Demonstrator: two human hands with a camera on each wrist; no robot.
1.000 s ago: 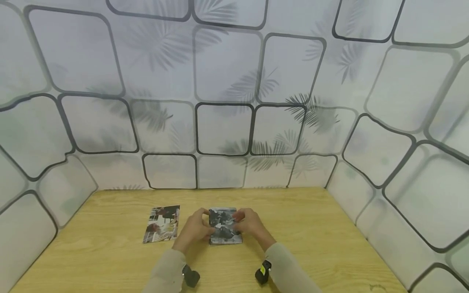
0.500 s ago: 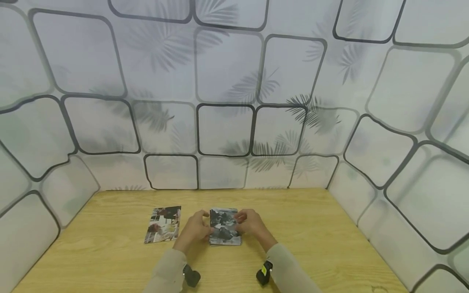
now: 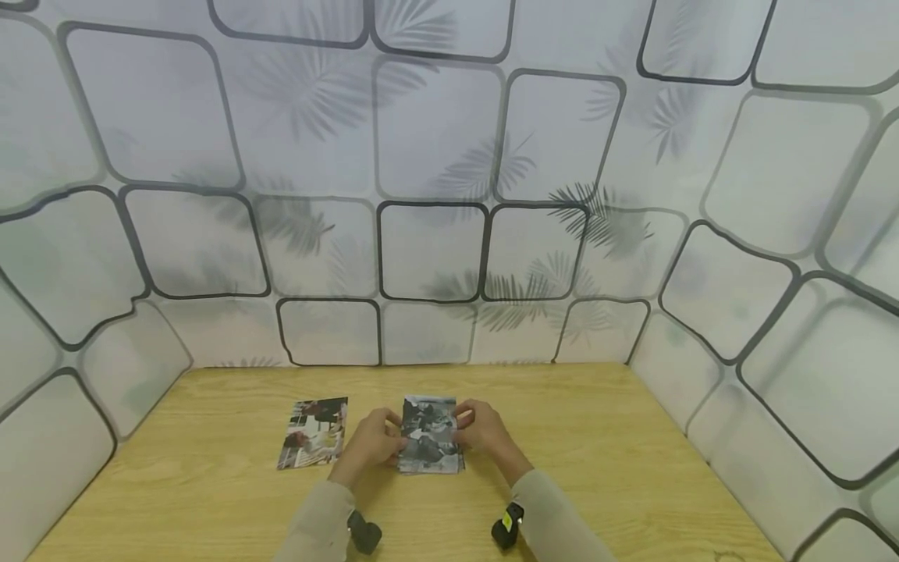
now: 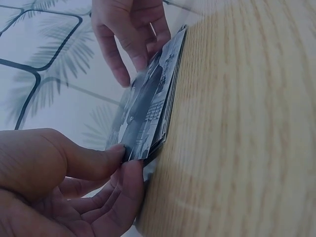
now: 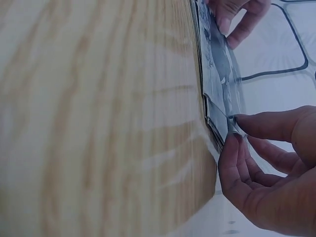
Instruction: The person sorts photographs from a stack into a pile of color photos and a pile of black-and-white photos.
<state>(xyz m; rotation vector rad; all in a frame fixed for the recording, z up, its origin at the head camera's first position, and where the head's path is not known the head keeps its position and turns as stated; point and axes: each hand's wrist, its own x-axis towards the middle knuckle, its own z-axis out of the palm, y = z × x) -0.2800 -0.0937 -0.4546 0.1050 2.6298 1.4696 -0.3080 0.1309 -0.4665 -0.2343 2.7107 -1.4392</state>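
A stack of photo prints (image 3: 427,437) with a black-and-white picture on top lies on the wooden table, between my two hands. My left hand (image 3: 375,439) pinches the left edge of the top photo (image 4: 148,111) between thumb and fingers. On the opposite edge, the thumb and fingertips of my right hand (image 5: 269,158) pinch the same photo. Several more prints show as thin layered edges beneath it in both wrist views. The top photo sits slightly out of line with those below.
A colour photo (image 3: 314,433) lies flat on the table (image 3: 576,437) to the left of the stack. Patterned white curtains or panels (image 3: 435,250) rise along the back and both sides. A black wrist camera (image 3: 364,533) is strapped to the left wrist, another (image 3: 506,527) to the right.
The top black-and-white photo has shifted slightly relative to the stack, with prints below now showing at its lower right. Both hands stay at its edges. The colour photo has not moved.
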